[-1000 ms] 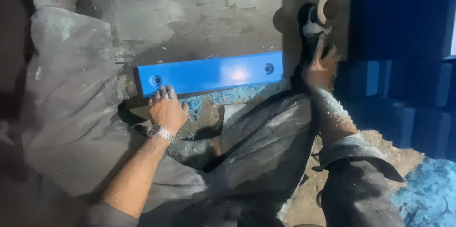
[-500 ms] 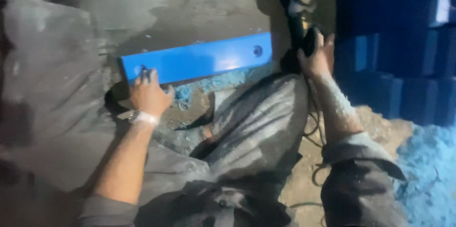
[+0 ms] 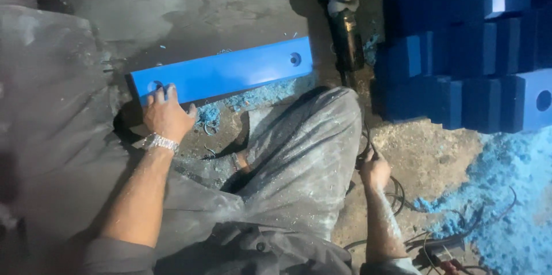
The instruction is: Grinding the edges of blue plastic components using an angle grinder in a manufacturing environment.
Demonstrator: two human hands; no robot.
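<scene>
A long blue plastic bar (image 3: pixel 230 71) with a hole near each end lies flat on the dusty floor in front of me. My left hand (image 3: pixel 165 115), with a metal bracelet on its wrist, grips the bar's left end, fingers over the hole there. An angle grinder (image 3: pixel 347 19) lies on the floor just past the bar's right end, with no hand on it. My right hand (image 3: pixel 374 170) is down beside my right knee, closed around the grinder's black cable (image 3: pixel 397 194). My bent leg in grey trousers (image 3: pixel 305 154) fills the middle.
Stacked blue blocks (image 3: pixel 460 73) with holes stand at the right. A heap of blue shavings (image 3: pixel 506 194) covers the floor at the lower right, and more shavings (image 3: pixel 253 96) lie beside the bar. Grey cloth (image 3: pixel 52 108) is spread at the left. Loose wires (image 3: pixel 443 246) lie near my right arm.
My right hand has let go of the grinder and dropped back to my knee, onto the cable. The grinder now lies on the floor. My left hand stays on the bar's left end.
</scene>
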